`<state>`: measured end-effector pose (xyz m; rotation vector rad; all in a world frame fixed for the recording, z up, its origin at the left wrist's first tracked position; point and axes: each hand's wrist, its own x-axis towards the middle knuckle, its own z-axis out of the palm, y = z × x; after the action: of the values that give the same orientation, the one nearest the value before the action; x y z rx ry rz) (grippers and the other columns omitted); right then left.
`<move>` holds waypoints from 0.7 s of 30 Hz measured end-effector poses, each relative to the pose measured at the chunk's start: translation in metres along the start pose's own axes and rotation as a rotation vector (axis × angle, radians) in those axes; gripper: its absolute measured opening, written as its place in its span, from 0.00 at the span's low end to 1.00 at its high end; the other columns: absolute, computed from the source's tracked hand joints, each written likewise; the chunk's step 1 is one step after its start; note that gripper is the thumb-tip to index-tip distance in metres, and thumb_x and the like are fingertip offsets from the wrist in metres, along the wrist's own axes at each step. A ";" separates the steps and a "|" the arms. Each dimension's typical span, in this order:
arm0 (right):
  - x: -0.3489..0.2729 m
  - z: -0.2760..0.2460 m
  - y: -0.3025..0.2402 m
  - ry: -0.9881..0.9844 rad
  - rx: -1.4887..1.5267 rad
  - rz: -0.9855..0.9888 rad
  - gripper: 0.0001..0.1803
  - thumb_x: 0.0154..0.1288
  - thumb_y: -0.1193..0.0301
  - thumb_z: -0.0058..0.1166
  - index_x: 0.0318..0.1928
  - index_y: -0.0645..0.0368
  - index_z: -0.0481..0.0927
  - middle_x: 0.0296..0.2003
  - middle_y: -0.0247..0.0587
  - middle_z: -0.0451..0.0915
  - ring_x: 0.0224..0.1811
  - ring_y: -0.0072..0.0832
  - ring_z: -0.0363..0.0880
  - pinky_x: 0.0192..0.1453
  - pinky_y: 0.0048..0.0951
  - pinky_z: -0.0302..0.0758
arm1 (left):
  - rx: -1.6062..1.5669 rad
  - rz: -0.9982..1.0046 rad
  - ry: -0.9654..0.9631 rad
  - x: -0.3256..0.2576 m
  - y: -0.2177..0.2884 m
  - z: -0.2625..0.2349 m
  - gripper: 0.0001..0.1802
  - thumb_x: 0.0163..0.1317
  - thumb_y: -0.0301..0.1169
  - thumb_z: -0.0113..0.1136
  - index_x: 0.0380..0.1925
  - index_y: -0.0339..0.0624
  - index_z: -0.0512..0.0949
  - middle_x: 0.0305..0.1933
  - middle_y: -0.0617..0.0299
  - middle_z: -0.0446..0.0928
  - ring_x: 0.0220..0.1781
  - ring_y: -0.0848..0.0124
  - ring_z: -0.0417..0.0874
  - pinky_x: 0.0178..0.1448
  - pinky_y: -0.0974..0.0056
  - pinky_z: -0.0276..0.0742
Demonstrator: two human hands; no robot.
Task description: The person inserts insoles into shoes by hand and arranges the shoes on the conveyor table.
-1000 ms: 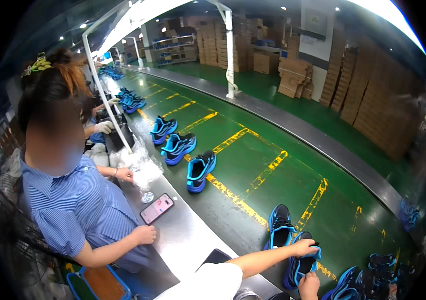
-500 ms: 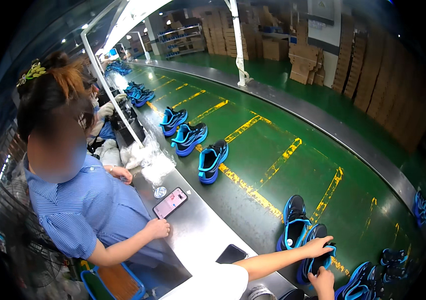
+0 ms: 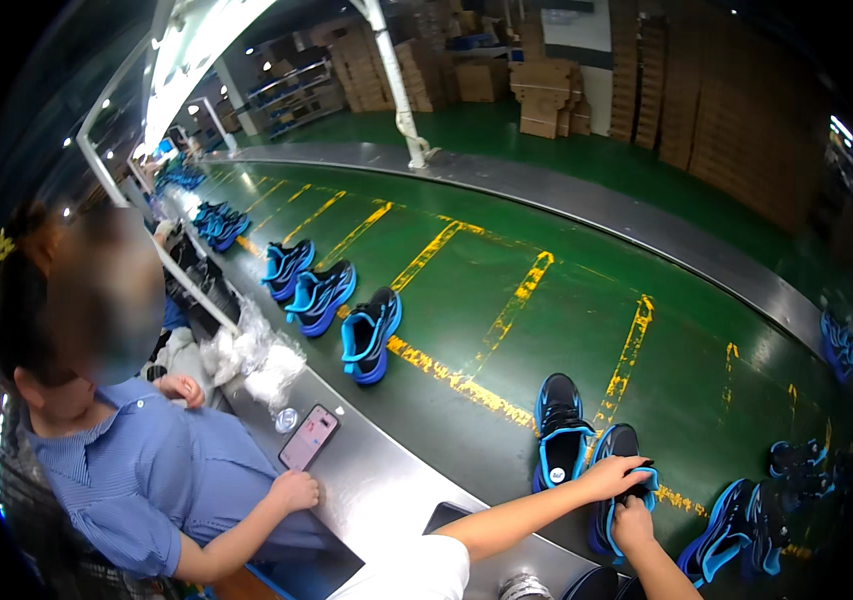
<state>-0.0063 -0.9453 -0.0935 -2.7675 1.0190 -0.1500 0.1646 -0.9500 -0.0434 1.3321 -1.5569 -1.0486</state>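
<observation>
A black and blue sneaker [image 3: 618,441] lies on the green belt at the lower right, toe pointing away from me. My left hand [image 3: 618,478] reaches across it from the left, fingers closed on the tongue and collar. At the shoe's opening my right hand [image 3: 632,527] is curled, gripping near the inner edge; its fingertips are partly hidden. Just left of this shoe stands its likely mate, another black and blue sneaker [image 3: 558,404] with a round white sticker on the insole, untouched.
More sneakers [image 3: 371,335] stand along the belt [image 3: 476,300], others to my right [image 3: 726,535]. On the metal ledge [image 3: 386,480] lie a lit phone [image 3: 310,437], a dark phone [image 3: 443,517] and clear plastic bags [image 3: 261,365]. A co-worker in a striped shirt [image 3: 171,470] is at left.
The view has turned, so the scene sits further left. My right hand has moved up into the shoe's opening and its fingers are more curled. My left hand stays on the tongue.
</observation>
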 end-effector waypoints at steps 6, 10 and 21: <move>0.016 -0.020 -0.012 -0.574 -0.273 0.034 0.14 0.54 0.68 0.44 0.35 0.60 0.81 0.42 0.49 0.73 0.44 0.38 0.71 0.43 0.36 0.72 | -0.033 0.004 0.035 -0.003 -0.012 0.001 0.23 0.60 0.44 0.50 0.49 0.39 0.71 0.36 0.50 0.77 0.37 0.62 0.79 0.40 0.65 0.72; 0.029 -0.028 -0.016 -0.958 -0.284 0.057 0.19 0.54 0.70 0.42 0.46 0.62 0.77 0.56 0.55 0.64 0.57 0.45 0.63 0.60 0.36 0.61 | -0.035 -0.017 -0.008 -0.011 -0.005 0.005 0.20 0.61 0.44 0.50 0.44 0.40 0.73 0.31 0.51 0.76 0.33 0.63 0.79 0.37 0.64 0.71; 0.043 -0.054 -0.023 -0.724 -0.071 -0.115 0.23 0.54 0.73 0.40 0.52 0.69 0.67 0.53 0.55 0.65 0.57 0.46 0.62 0.61 0.39 0.60 | -0.019 -0.276 0.288 -0.006 -0.008 0.018 0.17 0.63 0.44 0.45 0.35 0.40 0.71 0.32 0.47 0.76 0.37 0.53 0.78 0.38 0.60 0.72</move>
<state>0.0321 -0.9638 -0.0342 -2.5819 0.6709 0.8211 0.1505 -0.9431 -0.0575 1.6383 -1.1709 -0.9801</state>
